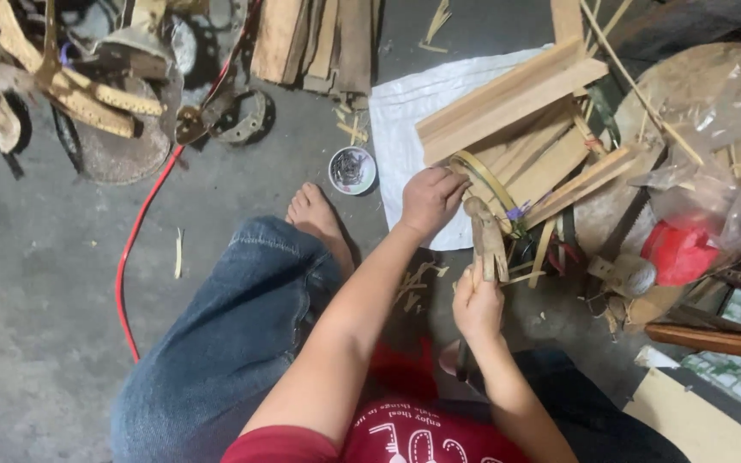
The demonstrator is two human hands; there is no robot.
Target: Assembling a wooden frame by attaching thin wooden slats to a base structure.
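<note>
Gripped in your right hand (477,302) was a wooden mallet (487,240), its fingers closed round the handle and the head standing up just below your left hand (430,199). Your left hand pinched shut on a curved bamboo strip (489,180), which lay against the stacked wooden planks (508,99) on the white sack (405,116). You sat on the concrete floor (36,291) with a small round tin (352,169) near your bare foot (319,219) and a red cable (135,231) running well off to your left.

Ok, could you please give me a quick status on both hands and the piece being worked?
Left hand pinching curved bamboo strip. Right hand gripping wooden tool upright. Wood planks and scraps crowd close behind.
</note>
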